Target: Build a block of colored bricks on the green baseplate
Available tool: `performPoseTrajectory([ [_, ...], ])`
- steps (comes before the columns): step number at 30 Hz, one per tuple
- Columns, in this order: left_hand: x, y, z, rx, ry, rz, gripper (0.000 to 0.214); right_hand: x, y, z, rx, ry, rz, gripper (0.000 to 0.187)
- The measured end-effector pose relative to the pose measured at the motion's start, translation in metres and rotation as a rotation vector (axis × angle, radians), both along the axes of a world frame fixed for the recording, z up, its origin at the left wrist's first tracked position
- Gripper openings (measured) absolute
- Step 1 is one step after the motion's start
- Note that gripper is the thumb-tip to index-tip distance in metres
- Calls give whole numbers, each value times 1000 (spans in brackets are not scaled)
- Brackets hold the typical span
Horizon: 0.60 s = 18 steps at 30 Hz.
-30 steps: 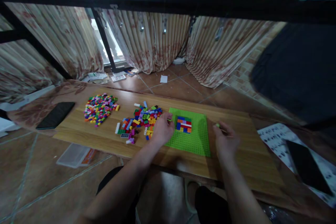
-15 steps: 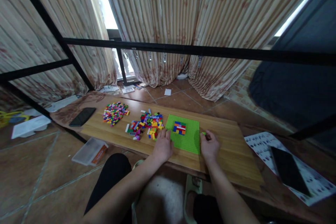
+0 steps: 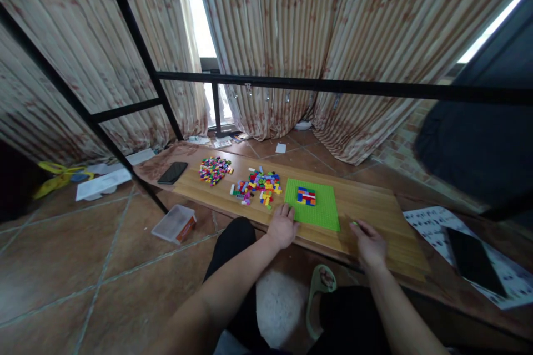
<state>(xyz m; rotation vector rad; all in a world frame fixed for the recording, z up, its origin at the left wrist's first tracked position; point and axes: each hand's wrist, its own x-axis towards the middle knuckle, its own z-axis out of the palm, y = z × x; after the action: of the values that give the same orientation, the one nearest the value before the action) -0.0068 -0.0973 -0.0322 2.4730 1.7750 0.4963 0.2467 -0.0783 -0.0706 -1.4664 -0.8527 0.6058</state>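
Note:
A green studded baseplate (image 3: pixel 325 217) lies on the wooden board. On its upper part sits a flat block of joined toy bricks (image 3: pixel 307 196) in red, blue, white, green, orange and yellow. My left hand (image 3: pixel 283 227) rests at the plate's near left corner, its fingers stretched out and holding nothing I can see. To the right of the plate, apart from it, my right hand (image 3: pixel 370 243) pinches a small green brick (image 3: pixel 355 223) between thumb and fingertips. Left of the plate lies a loose pile of larger bricks (image 3: pixel 262 182).
A heap of tiny coloured pieces (image 3: pixel 214 169) lies farther left, beside a dark phone (image 3: pixel 172 172). On the floor stands a clear plastic box (image 3: pixel 172 223). At the right, a dark tablet (image 3: pixel 477 260) rests on a printed sheet (image 3: pixel 428 215). A black metal rail (image 3: pixel 291 84) crosses behind the board.
My view has swung left, so everything appears farther right. My right hand has moved away from the baseplate's right edge with the green brick. My left hand stays by the near left corner.

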Motion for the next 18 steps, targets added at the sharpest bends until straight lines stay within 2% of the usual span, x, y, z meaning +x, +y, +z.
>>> performPoseTrajectory([
  [3, -5, -4, -3, 4, -19, -35, 51, -12, -10, 4, 18, 36, -28, 56],
  [6, -11, -6, -5, -17, -55, -74, 53, -46, -12, 11, 35, -6, 1, 51],
  [10, -25, -4, -10, -28, -130, -146, 57, -117, -5, 30, 100, -287, 256, 40],
  [13, -40, -3, -15, 1, -200, -255, 55, -167, 12, 44, 69, -557, 468, 31],
  [15, -50, -2, -17, 11, -239, -288, 53, -192, 25, 49, 46, -620, 507, 26],
  [18, -61, 0, -18, 8, -280, -278, 48, -213, 44, 48, -5, -689, 525, 25],
])
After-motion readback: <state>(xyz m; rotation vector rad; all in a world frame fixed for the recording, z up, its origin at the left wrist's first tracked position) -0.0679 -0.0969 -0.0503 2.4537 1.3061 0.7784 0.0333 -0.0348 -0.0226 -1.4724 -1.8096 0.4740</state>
